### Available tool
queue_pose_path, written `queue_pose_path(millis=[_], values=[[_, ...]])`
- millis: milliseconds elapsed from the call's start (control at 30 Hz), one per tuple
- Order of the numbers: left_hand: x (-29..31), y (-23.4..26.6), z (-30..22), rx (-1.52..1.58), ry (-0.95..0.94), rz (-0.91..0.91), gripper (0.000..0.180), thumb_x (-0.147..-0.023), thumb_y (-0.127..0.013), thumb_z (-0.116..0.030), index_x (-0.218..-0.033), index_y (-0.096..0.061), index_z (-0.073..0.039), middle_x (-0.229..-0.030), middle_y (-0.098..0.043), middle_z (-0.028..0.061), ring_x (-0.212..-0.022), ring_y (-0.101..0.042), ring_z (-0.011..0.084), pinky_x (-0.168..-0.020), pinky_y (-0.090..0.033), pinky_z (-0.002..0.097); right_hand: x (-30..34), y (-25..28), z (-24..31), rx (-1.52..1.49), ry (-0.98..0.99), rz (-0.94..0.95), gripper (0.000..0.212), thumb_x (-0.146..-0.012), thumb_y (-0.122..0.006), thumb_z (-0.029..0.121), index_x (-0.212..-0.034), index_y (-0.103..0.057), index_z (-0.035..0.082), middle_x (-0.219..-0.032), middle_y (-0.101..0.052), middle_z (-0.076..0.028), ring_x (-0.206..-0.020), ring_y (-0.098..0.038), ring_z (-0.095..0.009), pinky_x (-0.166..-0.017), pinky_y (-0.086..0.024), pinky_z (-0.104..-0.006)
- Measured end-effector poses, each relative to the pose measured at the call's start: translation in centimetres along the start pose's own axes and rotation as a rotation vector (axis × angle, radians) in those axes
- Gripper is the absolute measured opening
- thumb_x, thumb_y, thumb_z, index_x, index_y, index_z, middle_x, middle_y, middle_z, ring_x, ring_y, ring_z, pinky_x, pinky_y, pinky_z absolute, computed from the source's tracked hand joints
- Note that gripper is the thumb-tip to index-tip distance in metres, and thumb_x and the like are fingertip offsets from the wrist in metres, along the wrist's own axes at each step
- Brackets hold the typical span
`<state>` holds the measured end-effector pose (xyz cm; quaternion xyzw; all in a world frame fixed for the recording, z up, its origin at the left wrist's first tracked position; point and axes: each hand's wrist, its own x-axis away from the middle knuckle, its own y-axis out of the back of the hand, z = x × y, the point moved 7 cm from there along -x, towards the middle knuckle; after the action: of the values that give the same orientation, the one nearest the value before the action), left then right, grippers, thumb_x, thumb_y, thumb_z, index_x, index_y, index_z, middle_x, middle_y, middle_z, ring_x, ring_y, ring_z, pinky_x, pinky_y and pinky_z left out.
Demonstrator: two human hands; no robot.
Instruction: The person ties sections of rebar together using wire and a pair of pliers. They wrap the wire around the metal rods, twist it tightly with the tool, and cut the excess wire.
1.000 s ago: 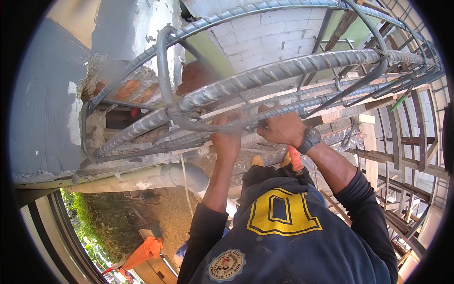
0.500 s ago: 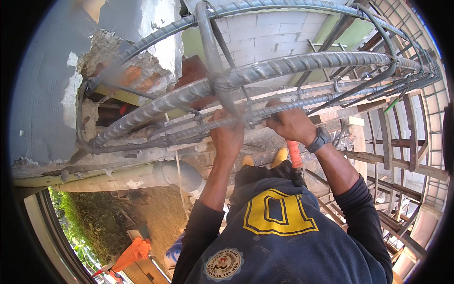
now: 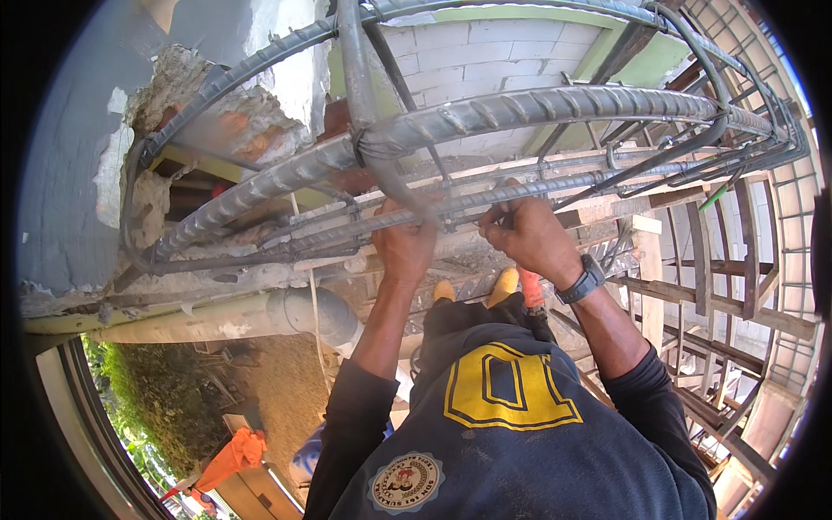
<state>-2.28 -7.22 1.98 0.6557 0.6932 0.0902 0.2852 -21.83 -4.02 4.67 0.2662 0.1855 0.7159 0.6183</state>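
Observation:
A cage of ribbed steel rebar (image 3: 511,113) crosses in front of me, its long bars tied to bent stirrups (image 3: 357,78) with thin wire. My left hand (image 3: 404,246) is closed around the lower bar, right beside the bottom of a stirrup; its fingertips are partly hidden behind the steel. Just right of it, my right hand (image 3: 536,238) is pinched below the same lower bar (image 3: 520,192). What those fingers hold, if anything, is too small to make out. A dark watch (image 3: 582,279) sits on my right wrist.
At the left stands a grey wall (image 3: 69,191) with broken masonry (image 3: 247,117) where the bars end. A thick pipe (image 3: 217,321) runs below it, above a drop to sandy ground (image 3: 282,381). Wooden framing (image 3: 702,260) fills the right side. My yellow boots (image 3: 504,286) stand below, near an orange-red object (image 3: 530,288).
My right hand has drawn slightly down from the lower bar, its fingers turned into a pinch. My left hand stays at the bar. The whole view has shifted a little.

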Motion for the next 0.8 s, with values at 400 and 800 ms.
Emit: queue_pose_path(millis=[400, 800], values=[[-0.3, -0.6, -1.4, -0.099, -0.188, 0.133, 0.019, -0.077, -0.079, -0.008, -0.096, -0.077, -0.012, -0.088, -0.066, 0.0082, -0.088, -0.063, 0.0258, -0.076, -0.051, 0.0381, -2.2, -1.4, -0.9, -1.086, -0.390, 0.106, 0.012, -0.090, -0.065, 0.004, -0.097, -0.055, 0.001, -0.091, -0.067, -0.010, -0.072, -0.064, -0.016, -0.059, -0.055, -0.0273], [-0.3, -0.8, 1.7, 0.109, -0.042, 0.084, 0.017, -0.085, -0.076, -0.010, -0.098, -0.072, -0.001, -0.087, -0.070, 0.0091, -0.080, -0.065, 0.0184, -0.073, -0.051, 0.0334, -1.3, -1.5, -0.3, -1.190, -0.388, 0.007, 0.027, -0.099, -0.058, 0.020, -0.109, -0.055, -0.005, -0.089, -0.066, -0.013, -0.076, -0.070, -0.020, -0.066, -0.061, -0.0339]])
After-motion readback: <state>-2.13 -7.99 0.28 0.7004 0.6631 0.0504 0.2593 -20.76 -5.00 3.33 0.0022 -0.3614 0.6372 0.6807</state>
